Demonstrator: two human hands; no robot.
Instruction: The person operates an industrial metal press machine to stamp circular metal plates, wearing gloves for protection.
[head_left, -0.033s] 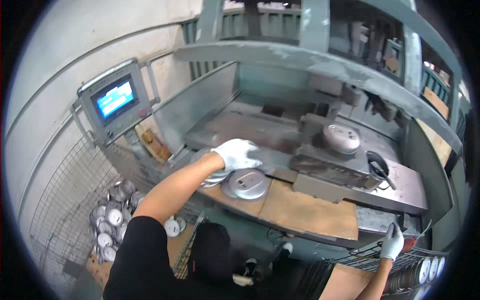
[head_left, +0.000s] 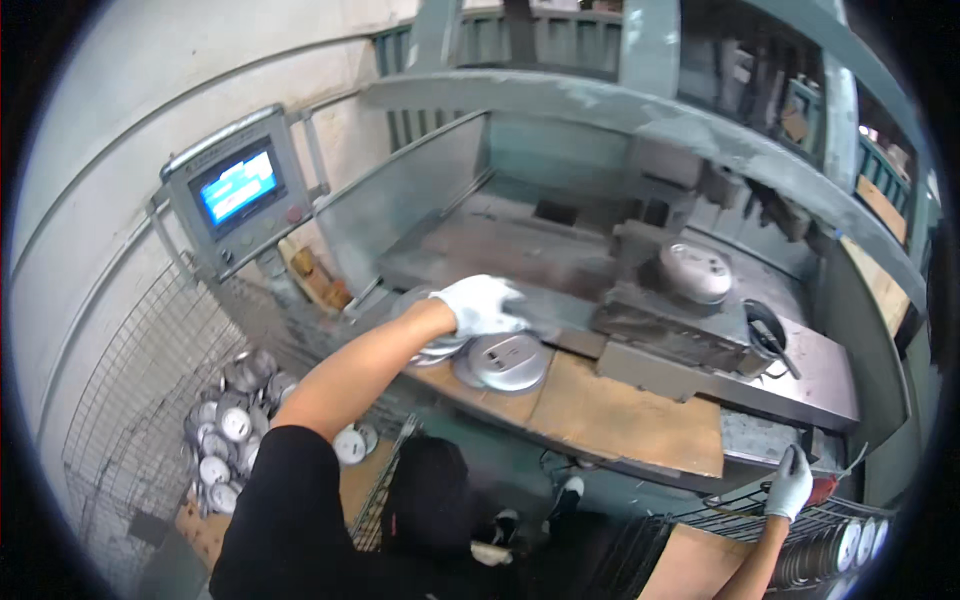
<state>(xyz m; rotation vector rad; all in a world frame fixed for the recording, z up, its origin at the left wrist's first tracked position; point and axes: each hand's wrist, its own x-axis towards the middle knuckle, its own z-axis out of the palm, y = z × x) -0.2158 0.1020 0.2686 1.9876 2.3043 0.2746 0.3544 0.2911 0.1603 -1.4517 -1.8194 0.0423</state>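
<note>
Metal discs [head_left: 508, 362] staying put: left hand [head_left: 480, 306] hardly moving beside them, so none leaving brown board [head_left: 625, 412]; right hand [head_left: 790, 487] hovering near red thing [head_left: 823, 489]; cannot tell both hands' finger grip.

No legible txt — ctrl panel screen [head_left: 238, 187] w/ blurred blue-white lines, metal disc [head_left: 508, 364] w/ dark marks — unreadable
</note>
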